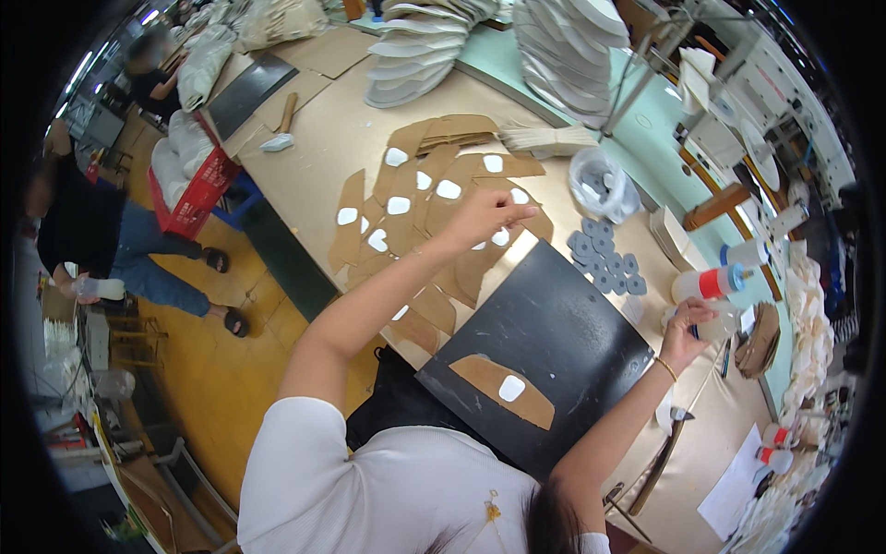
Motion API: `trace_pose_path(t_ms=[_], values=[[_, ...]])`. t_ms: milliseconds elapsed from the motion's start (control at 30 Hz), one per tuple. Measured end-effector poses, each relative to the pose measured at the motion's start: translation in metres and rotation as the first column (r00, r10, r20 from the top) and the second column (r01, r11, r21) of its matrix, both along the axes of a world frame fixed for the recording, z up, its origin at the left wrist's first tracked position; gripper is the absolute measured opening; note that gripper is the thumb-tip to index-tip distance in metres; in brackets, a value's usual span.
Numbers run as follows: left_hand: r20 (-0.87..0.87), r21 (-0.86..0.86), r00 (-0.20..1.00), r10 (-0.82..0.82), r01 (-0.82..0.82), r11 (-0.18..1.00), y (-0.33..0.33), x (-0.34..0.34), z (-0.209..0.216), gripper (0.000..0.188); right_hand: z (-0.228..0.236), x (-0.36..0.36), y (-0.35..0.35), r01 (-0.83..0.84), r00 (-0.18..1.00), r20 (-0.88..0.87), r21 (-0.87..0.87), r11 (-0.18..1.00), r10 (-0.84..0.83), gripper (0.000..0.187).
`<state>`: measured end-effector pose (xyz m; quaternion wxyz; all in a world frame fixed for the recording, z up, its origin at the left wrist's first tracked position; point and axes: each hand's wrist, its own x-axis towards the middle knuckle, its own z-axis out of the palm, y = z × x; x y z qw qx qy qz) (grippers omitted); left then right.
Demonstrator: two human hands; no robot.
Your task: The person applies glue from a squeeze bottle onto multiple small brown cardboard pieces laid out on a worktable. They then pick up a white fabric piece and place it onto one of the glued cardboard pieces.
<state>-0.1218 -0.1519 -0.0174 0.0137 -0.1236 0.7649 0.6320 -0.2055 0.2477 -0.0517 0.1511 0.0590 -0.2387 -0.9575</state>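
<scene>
The left arm reaches forward with a bent elbow, its hand loosely curled over the spread brown pieces; whether it pinches anything, I cannot tell. The right hand, stretched outward, grips a translucent bottle right of the black board.

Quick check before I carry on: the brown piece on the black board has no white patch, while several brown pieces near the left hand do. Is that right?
Not quite: the head view shows that the brown piece on the black board does have a white patch. Several brown pieces near the left hand do too.
</scene>
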Motion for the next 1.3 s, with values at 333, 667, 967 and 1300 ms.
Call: trace_pose_path(t_ms=[333, 667, 967, 1300], values=[[-0.207, 0.219, 0.978, 0.010, 0.036, 0.975, 0.002, 0.010, -0.010, 0.020, 0.006, 0.028, -0.007, 0.082, 0.992, 0.097, 0.009, 0.997, -0.083, 0.097], [-0.089, -0.010, 0.992, 0.093, -0.094, 0.995, -0.006, 0.011, 0.024, 0.043, 0.016, 0.116, -0.024, -0.055, 0.960, -0.214, 0.494, 0.868, 0.182, 0.064], [-0.318, -0.167, 0.939, -0.131, 0.081, 0.983, 0.002, -0.003, 0.007, 0.025, 0.000, 0.141, -0.041, -0.060, 0.952, -0.180, 0.680, 0.731, 0.246, 0.052], [-0.426, -0.244, 0.903, -0.062, -0.049, 0.968, 0.009, 0.011, 0.013, 0.025, 0.002, 0.147, -0.057, -0.082, 0.952, -0.138, 0.746, 0.661, 0.274, 0.049]])
